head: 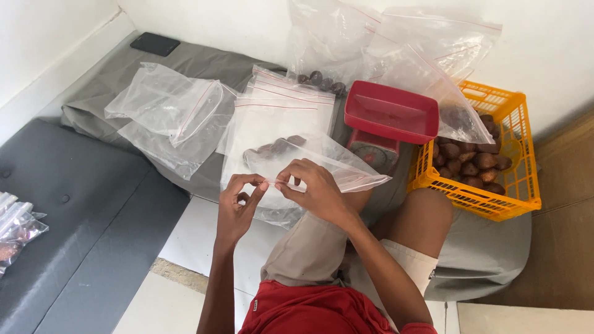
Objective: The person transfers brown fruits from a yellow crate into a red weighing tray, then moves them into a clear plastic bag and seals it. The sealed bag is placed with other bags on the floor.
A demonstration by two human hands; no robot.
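Observation:
My left hand [238, 207] and my right hand [312, 188] pinch the top edge of a clear zip bag [291, 158] between thumbs and fingers, the two hands close together. Several brown scaly fruits [275, 147] lie inside that bag at its far end. The bag hangs over my bent knee in beige shorts.
A red kitchen scale [390, 114] stands beyond the bag. An orange plastic basket [504, 201] of brown fruits sits at the right. Empty zip bags [170, 114] lie on a grey cloth; larger bags [396, 43] lean on the wall. A dark phone [154, 43] lies far left. Filled bags [15, 226] rest on a grey cushion.

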